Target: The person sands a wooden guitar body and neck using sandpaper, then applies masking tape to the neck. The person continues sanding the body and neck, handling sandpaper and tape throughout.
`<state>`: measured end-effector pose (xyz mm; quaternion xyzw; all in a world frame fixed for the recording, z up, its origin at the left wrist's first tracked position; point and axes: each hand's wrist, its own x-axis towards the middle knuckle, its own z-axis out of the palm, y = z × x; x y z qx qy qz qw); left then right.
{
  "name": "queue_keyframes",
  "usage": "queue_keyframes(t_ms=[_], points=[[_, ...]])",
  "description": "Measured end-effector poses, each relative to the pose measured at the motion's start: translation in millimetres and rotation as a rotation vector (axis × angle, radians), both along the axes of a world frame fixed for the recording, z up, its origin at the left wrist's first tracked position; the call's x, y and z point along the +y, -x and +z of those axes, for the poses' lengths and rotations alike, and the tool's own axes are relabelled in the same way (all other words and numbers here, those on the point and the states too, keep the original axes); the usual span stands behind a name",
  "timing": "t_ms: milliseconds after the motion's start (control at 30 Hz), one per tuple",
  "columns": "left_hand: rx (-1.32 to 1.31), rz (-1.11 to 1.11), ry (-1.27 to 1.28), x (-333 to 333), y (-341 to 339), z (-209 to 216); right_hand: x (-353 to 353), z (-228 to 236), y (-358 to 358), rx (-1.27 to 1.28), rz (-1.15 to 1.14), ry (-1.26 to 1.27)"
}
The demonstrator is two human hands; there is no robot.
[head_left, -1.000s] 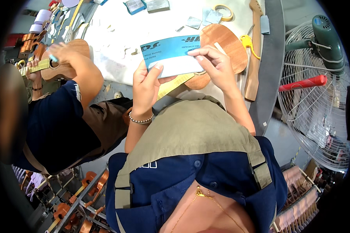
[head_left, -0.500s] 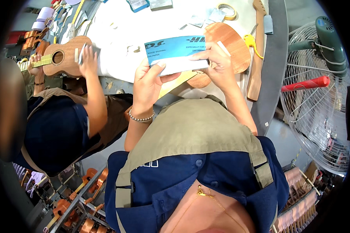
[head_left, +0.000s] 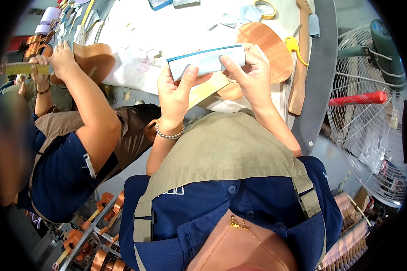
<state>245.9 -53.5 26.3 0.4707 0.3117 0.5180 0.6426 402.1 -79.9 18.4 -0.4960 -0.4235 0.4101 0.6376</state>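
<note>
The paper sheet point(head_left: 208, 63) is held up at 12 o'clock, across the line of sight to the bench point(head_left: 324, 72); half a second ago a broad blue face was shown above a pale flap, whereas now only a thin blue strip is left along the top edge; the sheet thus seems to be doubled over, its pale part brought up almost level, though whether a crease is pressed in cannot be told. One end is pinched by the grip of the left hand point(head_left: 175, 93), the other by that of the right hand point(head_left: 253, 77), with both thumbs laid on the pale face; the small guitar point(head_left: 266, 50) is left lying at 1 o'clock; at 10 o'clock, another guitar point(head_left: 96, 60) has been tipped up by a co-worker's hands point(head_left: 64, 60).
</note>
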Motion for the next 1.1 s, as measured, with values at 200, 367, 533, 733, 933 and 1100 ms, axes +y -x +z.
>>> queue_keyframes(t_ms=[200, 367, 533, 733, 933, 1100], points=[[0.057, 0.094, -0.064, 2, -5, -1, 4, 1, 4, 0.168, -0.01, -0.009], [0.165, 0.058, -0.118, 3, -1, 1, 9, 4, -10, 0.164, 0.083, 0.033], [0.154, 0.072, -0.061, 2, 3, 1, 6, 0, -21, 0.029, 0.251, 0.217], [-0.152, 0.169, 0.098, 5, 0, -2, 6, -6, -12, -0.024, 0.235, 0.065], [0.018, 0.215, -0.006, 9, 7, -11, 6, -3, -12, -0.006, 0.317, 0.111], [-0.047, 0.042, 0.005, 1, -4, -11, 4, -3, 1, 0.101, 0.229, 0.036]])
